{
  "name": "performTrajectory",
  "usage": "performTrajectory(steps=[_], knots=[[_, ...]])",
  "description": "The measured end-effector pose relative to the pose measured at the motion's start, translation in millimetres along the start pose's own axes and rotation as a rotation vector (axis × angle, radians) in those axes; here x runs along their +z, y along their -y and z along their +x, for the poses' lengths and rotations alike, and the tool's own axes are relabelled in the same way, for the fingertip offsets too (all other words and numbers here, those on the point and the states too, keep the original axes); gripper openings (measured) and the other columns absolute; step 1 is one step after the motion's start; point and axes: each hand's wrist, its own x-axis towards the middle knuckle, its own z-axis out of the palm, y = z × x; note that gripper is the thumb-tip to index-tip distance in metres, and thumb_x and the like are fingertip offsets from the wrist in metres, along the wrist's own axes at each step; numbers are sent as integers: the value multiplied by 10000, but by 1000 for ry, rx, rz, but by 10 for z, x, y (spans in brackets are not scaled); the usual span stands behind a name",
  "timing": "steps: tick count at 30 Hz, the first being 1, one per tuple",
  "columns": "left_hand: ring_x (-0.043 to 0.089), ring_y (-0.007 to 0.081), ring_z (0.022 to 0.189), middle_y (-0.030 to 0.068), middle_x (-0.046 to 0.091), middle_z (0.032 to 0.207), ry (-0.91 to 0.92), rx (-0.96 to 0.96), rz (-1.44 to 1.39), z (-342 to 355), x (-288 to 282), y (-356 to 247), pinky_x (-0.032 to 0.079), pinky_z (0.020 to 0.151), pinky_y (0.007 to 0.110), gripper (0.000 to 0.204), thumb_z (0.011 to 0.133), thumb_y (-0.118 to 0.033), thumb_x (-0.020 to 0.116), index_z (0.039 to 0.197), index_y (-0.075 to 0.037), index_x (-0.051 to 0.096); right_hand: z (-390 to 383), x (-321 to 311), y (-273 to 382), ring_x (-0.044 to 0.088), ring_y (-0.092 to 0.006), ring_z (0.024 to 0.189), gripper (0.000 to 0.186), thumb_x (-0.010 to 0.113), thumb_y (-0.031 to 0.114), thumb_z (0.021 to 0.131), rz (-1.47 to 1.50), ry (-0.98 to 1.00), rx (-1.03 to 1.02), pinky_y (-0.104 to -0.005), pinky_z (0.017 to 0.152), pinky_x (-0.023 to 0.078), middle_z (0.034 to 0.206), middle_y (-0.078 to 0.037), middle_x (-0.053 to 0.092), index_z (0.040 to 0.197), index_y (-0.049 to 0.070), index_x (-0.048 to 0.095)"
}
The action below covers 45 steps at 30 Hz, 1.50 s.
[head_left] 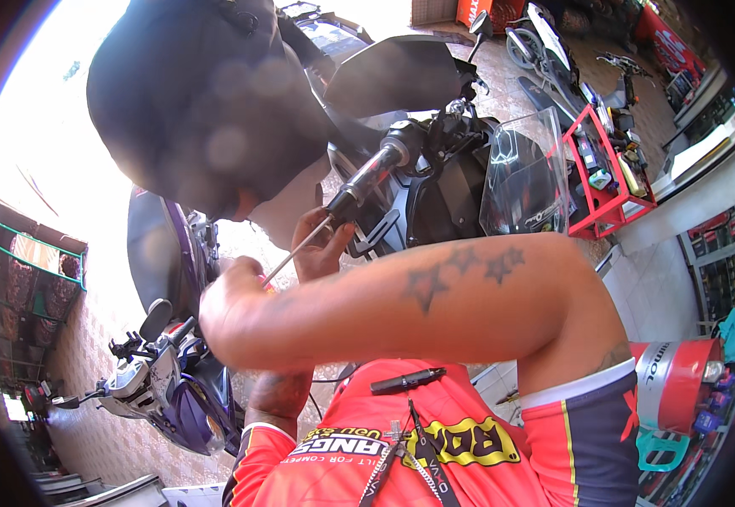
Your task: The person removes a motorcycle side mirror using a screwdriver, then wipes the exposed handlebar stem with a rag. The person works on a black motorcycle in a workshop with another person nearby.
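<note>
My right forearm crosses the view from the right. At its end, my right hand [230,306] is closed round the handle of a screwdriver [298,249], most of which the hand hides. The slim metal shaft slants up to the outer end of a motorcycle handlebar [371,175]. There my left hand [323,245] has its fingers bent round the black bar end [344,203], close to the screwdriver's tip. The tip's exact contact cannot be made out. Black controls and a brake lever lie further along the bar. My left forearm is partly hidden behind the right one.
A large dark shape [207,101] looms at upper left. The motorcycle's clear windscreen [526,173] rises beyond the bar. A red tool cart [608,173] with bottles stands to the right. Another motorcycle [173,380] is at lower left, and a red-and-silver drum [676,384] at lower right.
</note>
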Motion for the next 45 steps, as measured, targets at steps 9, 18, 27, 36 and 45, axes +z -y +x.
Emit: performTrajectory(steps=[9,18,27,36,45], knots=[[475,32,679,-41,590,811,-19,6,39,-17,-38,-7,383,585,198,415,816,-66,838,1156,-18,607,-64,758,-230,509,-302,1322,336,636,257,887,-496,-597,-502,-493,1055,433,1353,-109,605,1189,134,714],[486,36,704,-20,630,863,7,1,47,-9,-45,7,394,629,204,409,820,-76,834,1165,-19,621,-129,380,-313,659,-305,1140,592,654,467,896,582,-132,-109,-432,945,508,1209,-162,675,1289,26,619],[511,47,728,19,666,898,32,34,40,-16,-36,-17,394,629,209,403,857,-76,800,1190,13,591,75,303,299,594,-310,1139,425,725,290,841,-893,-295,-130,-576,1002,418,1229,-116,663,1224,107,706],[512,45,732,-25,637,868,-2,34,25,4,-69,86,400,648,214,415,830,-113,841,1165,-14,618,-219,698,-462,587,-348,1247,325,618,342,939,412,-410,-475,-461,989,490,1298,-194,633,1175,118,627],[552,65,797,31,661,916,29,43,-17,-18,21,-58,422,683,213,432,846,-76,816,1200,21,588,-204,45,-80,637,-328,1172,783,727,398,864,-23,-116,-48,-560,1012,440,1243,-237,655,1425,-77,458]])
